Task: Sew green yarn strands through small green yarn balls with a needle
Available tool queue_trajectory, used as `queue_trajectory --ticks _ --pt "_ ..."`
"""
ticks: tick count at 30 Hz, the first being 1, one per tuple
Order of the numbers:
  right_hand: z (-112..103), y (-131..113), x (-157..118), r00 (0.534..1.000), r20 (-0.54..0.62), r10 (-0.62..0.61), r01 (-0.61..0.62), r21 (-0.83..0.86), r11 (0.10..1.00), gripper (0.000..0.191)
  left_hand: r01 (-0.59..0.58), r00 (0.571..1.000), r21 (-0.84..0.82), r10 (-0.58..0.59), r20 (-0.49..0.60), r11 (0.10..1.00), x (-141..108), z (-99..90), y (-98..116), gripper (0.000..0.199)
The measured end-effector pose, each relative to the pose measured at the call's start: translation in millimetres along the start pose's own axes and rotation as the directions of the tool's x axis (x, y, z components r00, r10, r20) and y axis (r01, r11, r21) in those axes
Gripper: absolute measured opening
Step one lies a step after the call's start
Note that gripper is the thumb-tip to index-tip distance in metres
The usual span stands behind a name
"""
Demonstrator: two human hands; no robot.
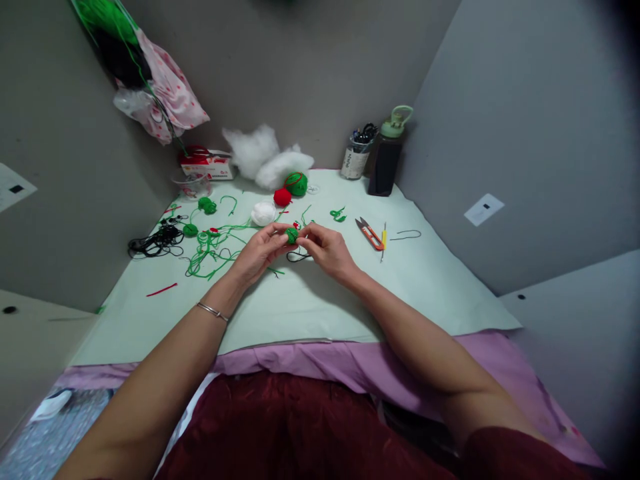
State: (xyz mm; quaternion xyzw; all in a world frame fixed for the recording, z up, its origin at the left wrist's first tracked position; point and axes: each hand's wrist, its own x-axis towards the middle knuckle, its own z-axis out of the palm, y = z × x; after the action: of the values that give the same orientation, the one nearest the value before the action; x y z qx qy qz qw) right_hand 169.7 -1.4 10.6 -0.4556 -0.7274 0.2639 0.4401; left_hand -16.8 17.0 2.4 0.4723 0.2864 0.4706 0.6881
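A small green crocheted piece [291, 235] is held between both hands over the middle of the table. My left hand [263, 252] grips it from the left between thumb and fingers. From the right, the closed fingertips of my right hand [327, 250] meet at its edge; whether they pinch the piece or something thin is too small to tell. A dark cord [299, 257] lies just below the fingers. Behind the hands sit a white yarn ball [263, 213], a red ball [283, 197] and a green ball [297, 184].
Tangled green yarn [207, 257] and black cord [157, 241] lie left. Orange snips [370, 235] and a yellow-handled hook [384, 237] lie right. White stuffing [270, 160], a box [213, 167], a pen cup [355, 160] and a bottle [386, 160] stand along the back.
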Motion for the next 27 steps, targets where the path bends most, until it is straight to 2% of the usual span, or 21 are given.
queue_trajectory --ticks 4,8,10,16,18,20,22,24,27 --pt "-3.4 1.3 1.2 0.999 0.034 0.041 -0.042 0.027 0.999 0.013 -0.008 1.0 0.022 0.008 -0.015 1.0 0.1 0.8 -1.0 0.036" --pt "-5.3 4.0 0.3 0.986 0.137 0.095 -0.102 0.045 0.994 0.006 -0.043 0.998 0.059 0.046 -0.043 0.997 1.0 0.3 -2.1 0.037" --pt "-4.0 5.2 -0.2 0.979 0.174 0.11 -0.123 0.069 0.99 0.009 -0.066 0.996 0.081 0.07 -0.053 0.995 1.8 -0.4 -3.5 0.036" --pt "0.0 -0.6 0.9 0.965 0.202 0.167 -0.226 0.321 0.92 0.011 -0.095 0.994 0.192 0.103 -0.033 0.977 4.7 -3.3 -10.1 0.034" --pt "-1.6 -3.5 1.0 0.968 0.19 0.167 -0.225 0.344 0.912 0.012 -0.106 0.992 0.183 0.117 -0.05 0.977 5.3 -4.0 -11.6 0.034" --pt "-4.0 -4.5 0.5 0.978 0.156 0.141 -0.178 0.257 0.95 0.011 -0.113 0.99 0.19 0.127 -0.065 0.975 5.2 -3.8 -12.5 0.034" --pt "-6.0 -3.3 -0.1 0.991 0.111 0.079 -0.086 0.059 0.995 0.009 -0.107 0.991 0.231 0.122 -0.05 0.967 4.5 -2.7 -13.0 0.034" --pt "-6.6 -1.3 -0.2 0.998 0.068 0.008 0.001 -0.124 0.992 0.007 -0.099 0.994 0.278 0.11 -0.026 0.956 3.5 -1.6 -13.3 0.035" --pt "-6.0 -0.7 2.1 0.998 0.012 -0.054 0.055 -0.191 0.98 0.008 -0.091 0.995 0.319 0.097 -0.002 0.943 2.9 -1.8 -13.4 0.035"
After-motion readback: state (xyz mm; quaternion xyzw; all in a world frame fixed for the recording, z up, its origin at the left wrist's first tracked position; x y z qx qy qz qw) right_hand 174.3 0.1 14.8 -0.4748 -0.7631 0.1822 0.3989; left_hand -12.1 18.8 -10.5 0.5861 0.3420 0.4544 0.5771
